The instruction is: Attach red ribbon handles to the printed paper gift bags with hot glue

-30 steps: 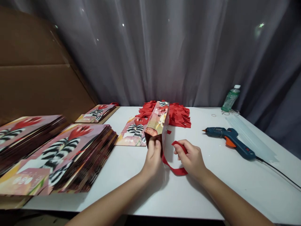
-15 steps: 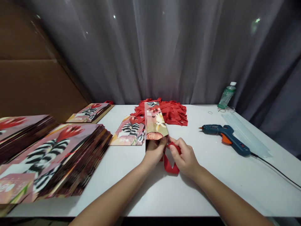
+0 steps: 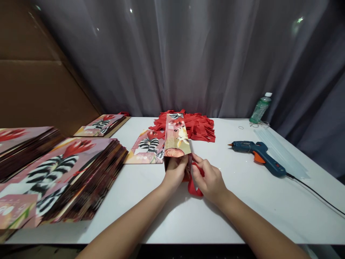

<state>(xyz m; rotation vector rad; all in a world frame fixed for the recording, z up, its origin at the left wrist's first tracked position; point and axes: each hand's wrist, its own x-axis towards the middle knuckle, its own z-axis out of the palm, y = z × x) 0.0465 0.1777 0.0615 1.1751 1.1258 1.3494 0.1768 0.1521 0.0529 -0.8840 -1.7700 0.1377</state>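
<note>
A printed cardboard box (image 3: 176,138), open at the end facing me, lies with a zebra-stripe and flower pattern on top. My left hand (image 3: 175,171) reaches into that open end; its fingers are bent together near the right wall, and their tips are hidden inside. Just outside the right wall, my right hand (image 3: 211,180) pinches a red ribbon (image 3: 194,185), which hangs in a loop below the fingers. Its index finger touches the box's side. Behind the box lies a heap of red ribbons (image 3: 201,127).
Flat printed boxes (image 3: 149,145) lie left of the open one. Big stacks of them (image 3: 64,176) fill the left side beside a brown cardboard panel (image 3: 40,82). Rightward are a blue glue gun (image 3: 258,154) with a cord, clear glue sticks (image 3: 283,154) and a green bottle (image 3: 260,108).
The box has shifted slightly left and its open end shows more. My left hand sits inside it, while my right hand's index finger has moved against the side. The ribbon loop hangs narrower.
</note>
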